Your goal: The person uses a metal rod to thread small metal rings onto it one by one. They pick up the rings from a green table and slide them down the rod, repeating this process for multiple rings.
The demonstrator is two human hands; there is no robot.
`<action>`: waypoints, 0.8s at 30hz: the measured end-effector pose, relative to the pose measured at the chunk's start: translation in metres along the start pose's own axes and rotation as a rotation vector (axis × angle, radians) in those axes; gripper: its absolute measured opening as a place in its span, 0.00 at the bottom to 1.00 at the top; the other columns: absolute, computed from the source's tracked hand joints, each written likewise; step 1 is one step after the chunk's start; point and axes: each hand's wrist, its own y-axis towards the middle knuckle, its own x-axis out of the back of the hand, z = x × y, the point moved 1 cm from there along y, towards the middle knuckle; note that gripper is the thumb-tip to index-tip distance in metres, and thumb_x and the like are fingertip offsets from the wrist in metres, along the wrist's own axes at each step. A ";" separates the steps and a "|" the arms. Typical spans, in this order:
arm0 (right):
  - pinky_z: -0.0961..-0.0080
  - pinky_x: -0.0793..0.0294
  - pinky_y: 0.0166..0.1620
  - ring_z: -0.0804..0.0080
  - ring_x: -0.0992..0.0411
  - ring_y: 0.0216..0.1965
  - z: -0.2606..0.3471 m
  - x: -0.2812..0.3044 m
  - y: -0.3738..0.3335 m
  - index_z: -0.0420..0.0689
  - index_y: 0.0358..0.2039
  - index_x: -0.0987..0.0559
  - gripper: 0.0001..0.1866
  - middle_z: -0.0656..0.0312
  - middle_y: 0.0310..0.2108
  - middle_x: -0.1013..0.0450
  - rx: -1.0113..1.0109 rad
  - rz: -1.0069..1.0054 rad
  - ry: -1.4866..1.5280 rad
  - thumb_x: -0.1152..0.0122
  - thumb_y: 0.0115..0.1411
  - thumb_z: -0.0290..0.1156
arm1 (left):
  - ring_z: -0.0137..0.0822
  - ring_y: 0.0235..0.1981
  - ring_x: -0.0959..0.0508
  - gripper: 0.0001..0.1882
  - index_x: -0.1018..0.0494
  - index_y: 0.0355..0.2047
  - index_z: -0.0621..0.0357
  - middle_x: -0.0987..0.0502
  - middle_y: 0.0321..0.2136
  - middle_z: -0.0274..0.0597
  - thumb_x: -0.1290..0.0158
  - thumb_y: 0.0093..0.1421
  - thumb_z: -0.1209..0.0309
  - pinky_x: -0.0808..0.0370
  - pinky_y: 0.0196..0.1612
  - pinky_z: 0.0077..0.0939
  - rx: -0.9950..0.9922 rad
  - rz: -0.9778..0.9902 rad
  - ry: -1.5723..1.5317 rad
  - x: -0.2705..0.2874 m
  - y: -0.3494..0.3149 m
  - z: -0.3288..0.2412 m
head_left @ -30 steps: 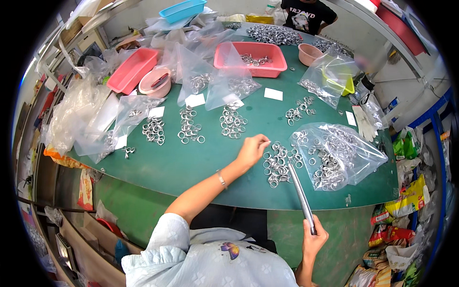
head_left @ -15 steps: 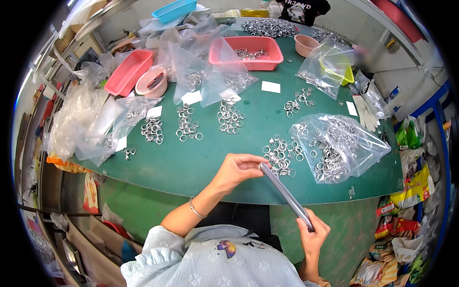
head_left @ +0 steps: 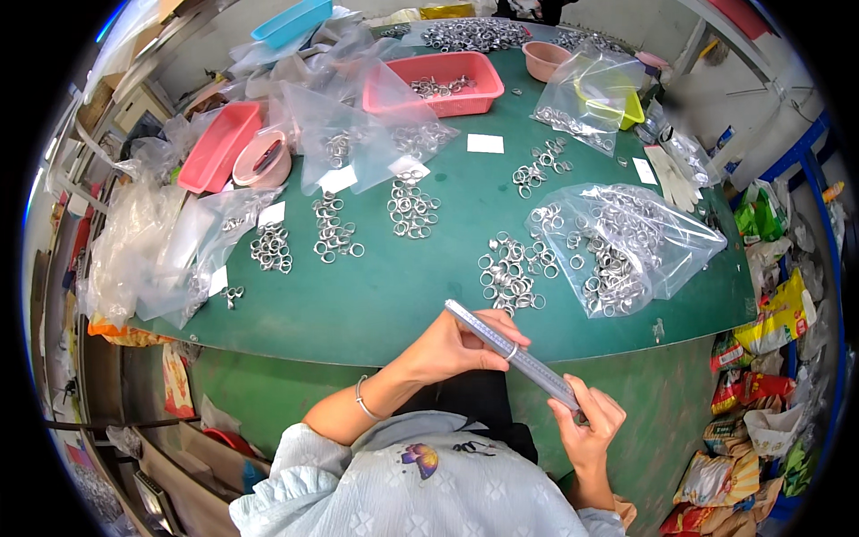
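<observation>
A grey ring mandrel (head_left: 535, 368) with fine markings slants in front of me, over the table's near edge. My right hand (head_left: 591, 422) is closed around its lower end. At mid-length a silver ring (head_left: 512, 352) sits around the mandrel, pinched by the fingers of my left hand (head_left: 465, 345). The mandrel's upper tip points to the far left, past the left fingers. Just beyond it, a loose pile of silver rings (head_left: 512, 276) lies on the green table (head_left: 358, 300), beside a clear plastic bag (head_left: 667, 234) filled with more rings.
Smaller ring piles (head_left: 413, 211) with white paper slips (head_left: 338, 179) lie left of centre. Farther back stand a pink tray (head_left: 483, 85) and a round pink tub (head_left: 546, 61). White gloves (head_left: 673, 177) rest at the right. Plastic bags (head_left: 134, 242) crowd the left side.
The ring has gone from the mandrel's tip to its middle, with my left hand moving along it. My view has shifted slightly, and the mandrel sits lower against the table.
</observation>
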 end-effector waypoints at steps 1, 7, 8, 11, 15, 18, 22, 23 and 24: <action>0.76 0.42 0.18 0.71 0.40 0.12 0.001 0.001 0.000 0.43 0.35 0.19 0.18 0.65 0.11 0.39 0.011 -0.002 -0.008 0.29 0.40 0.31 | 0.32 0.35 0.26 0.18 0.22 0.36 0.66 0.25 0.33 0.42 0.35 0.43 0.76 0.29 0.38 0.22 -0.006 -0.002 -0.013 -0.001 -0.001 0.000; 0.75 0.42 0.18 0.69 0.40 0.12 0.001 0.001 -0.001 0.43 0.35 0.19 0.18 0.65 0.12 0.39 0.045 0.005 -0.030 0.29 0.41 0.32 | 0.33 0.35 0.26 0.18 0.22 0.36 0.66 0.25 0.33 0.44 0.35 0.44 0.72 0.30 0.39 0.22 -0.022 0.015 -0.010 -0.003 -0.004 -0.005; 0.75 0.42 0.18 0.68 0.40 0.12 0.002 0.001 -0.001 0.43 0.35 0.19 0.18 0.65 0.12 0.39 0.048 0.000 -0.034 0.29 0.41 0.32 | 0.33 0.35 0.26 0.19 0.22 0.36 0.66 0.25 0.32 0.44 0.34 0.44 0.71 0.30 0.38 0.23 -0.030 0.012 -0.010 -0.004 -0.004 -0.005; 0.74 0.41 0.18 0.68 0.40 0.12 0.004 0.002 -0.002 0.43 0.35 0.19 0.18 0.65 0.12 0.38 0.051 -0.004 -0.033 0.29 0.41 0.32 | 0.34 0.35 0.26 0.19 0.22 0.36 0.66 0.26 0.32 0.44 0.34 0.44 0.69 0.30 0.38 0.23 -0.061 0.027 -0.004 -0.004 -0.005 -0.002; 0.74 0.42 0.18 0.68 0.40 0.12 0.006 0.004 0.000 0.43 0.35 0.20 0.18 0.65 0.13 0.37 0.080 -0.002 -0.037 0.29 0.41 0.33 | 0.30 0.37 0.28 0.16 0.22 0.38 0.64 0.28 0.34 0.38 0.38 0.46 0.79 0.30 0.42 0.22 -0.068 0.054 -0.006 -0.004 -0.008 -0.001; 0.75 0.42 0.18 0.69 0.40 0.12 0.001 0.000 -0.003 0.42 0.35 0.20 0.18 0.64 0.13 0.36 0.141 -0.048 -0.004 0.30 0.42 0.33 | 0.34 0.33 0.26 0.18 0.22 0.35 0.66 0.26 0.31 0.44 0.35 0.45 0.69 0.29 0.36 0.23 -0.133 0.045 0.054 -0.010 -0.009 -0.012; 0.76 0.44 0.18 0.69 0.40 0.12 -0.004 -0.006 -0.007 0.41 0.35 0.20 0.18 0.65 0.13 0.35 0.189 -0.095 0.005 0.30 0.43 0.34 | 0.32 0.34 0.28 0.16 0.22 0.37 0.65 0.28 0.32 0.41 0.37 0.47 0.72 0.30 0.36 0.23 -0.180 0.117 0.105 -0.014 -0.009 -0.022; 0.76 0.44 0.18 0.70 0.40 0.12 -0.004 -0.008 -0.008 0.41 0.35 0.20 0.18 0.65 0.14 0.35 0.193 -0.103 0.013 0.30 0.43 0.34 | 0.31 0.35 0.29 0.16 0.22 0.38 0.63 0.29 0.33 0.40 0.38 0.47 0.74 0.31 0.37 0.22 -0.182 0.134 0.114 -0.014 -0.010 -0.023; 0.76 0.44 0.18 0.70 0.40 0.12 -0.005 -0.009 -0.008 0.40 0.35 0.20 0.18 0.65 0.14 0.35 0.197 -0.110 0.021 0.30 0.43 0.35 | 0.30 0.36 0.30 0.17 0.23 0.40 0.62 0.30 0.34 0.38 0.39 0.47 0.77 0.31 0.38 0.22 -0.185 0.150 0.123 -0.014 -0.011 -0.023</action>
